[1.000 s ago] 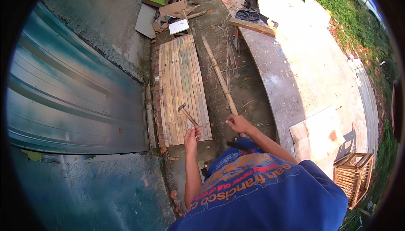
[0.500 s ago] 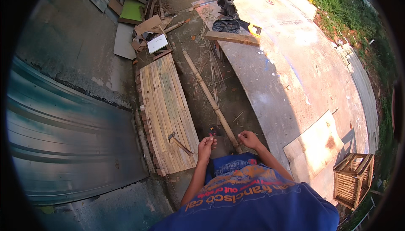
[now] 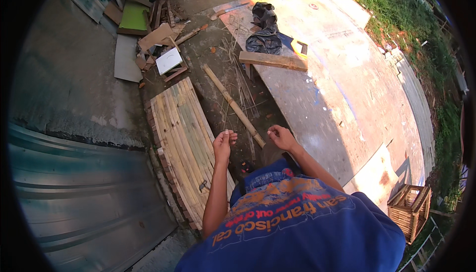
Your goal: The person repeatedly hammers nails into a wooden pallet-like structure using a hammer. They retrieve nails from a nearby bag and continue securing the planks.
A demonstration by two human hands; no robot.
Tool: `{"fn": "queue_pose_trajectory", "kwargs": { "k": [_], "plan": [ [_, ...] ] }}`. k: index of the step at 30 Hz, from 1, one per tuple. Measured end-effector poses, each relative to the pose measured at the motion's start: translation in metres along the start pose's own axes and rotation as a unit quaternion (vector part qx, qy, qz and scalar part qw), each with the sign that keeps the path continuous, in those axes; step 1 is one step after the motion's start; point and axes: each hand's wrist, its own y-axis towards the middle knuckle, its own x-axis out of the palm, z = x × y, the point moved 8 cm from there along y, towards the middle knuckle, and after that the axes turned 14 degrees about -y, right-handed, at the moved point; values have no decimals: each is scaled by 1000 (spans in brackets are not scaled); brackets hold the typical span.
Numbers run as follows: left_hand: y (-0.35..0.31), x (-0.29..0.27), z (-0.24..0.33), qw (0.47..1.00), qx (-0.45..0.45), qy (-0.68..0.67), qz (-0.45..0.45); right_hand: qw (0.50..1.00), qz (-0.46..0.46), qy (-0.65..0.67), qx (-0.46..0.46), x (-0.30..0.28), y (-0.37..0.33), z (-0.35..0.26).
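Observation:
My left hand (image 3: 224,144) is raised beside the right edge of the slatted bamboo panel (image 3: 181,123), its fingers curled toward the thumb. Across from it, my right hand (image 3: 281,138) is closed too, near the lower end of a bamboo pole (image 3: 233,104) lying on the ground. The hands are apart at about the same height. Whatever either might pinch is too small to make out. A claw hammer (image 3: 203,185) lies on the panel, its handle mostly hidden by my left forearm.
At right, a large worn board table (image 3: 322,108) carries a wood beam (image 3: 272,60), black plastic bags (image 3: 264,41) and a yellow-handled saw (image 3: 299,47). A slatted bamboo crate (image 3: 409,210) stands at lower right. Scrap boards (image 3: 157,36) pile by the metal wall (image 3: 84,182).
My view and body have shifted forward. Both hands have moved up along the bamboo pole's side, still apart and curled. My left forearm now covers most of the hammer's handle.

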Motion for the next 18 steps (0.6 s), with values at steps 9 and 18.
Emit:
{"fn": "queue_pose_trajectory", "kwargs": {
  "k": [9, 18],
  "plan": [
    [44, -7, 23, 994, -11, 12, 105, 988, 149, 37, 15, -111, 175, 38],
    [84, 29, 32, 977, -29, 83, 194, 952, 285, -101, -54, -168, 445, 92]
  ]
}}
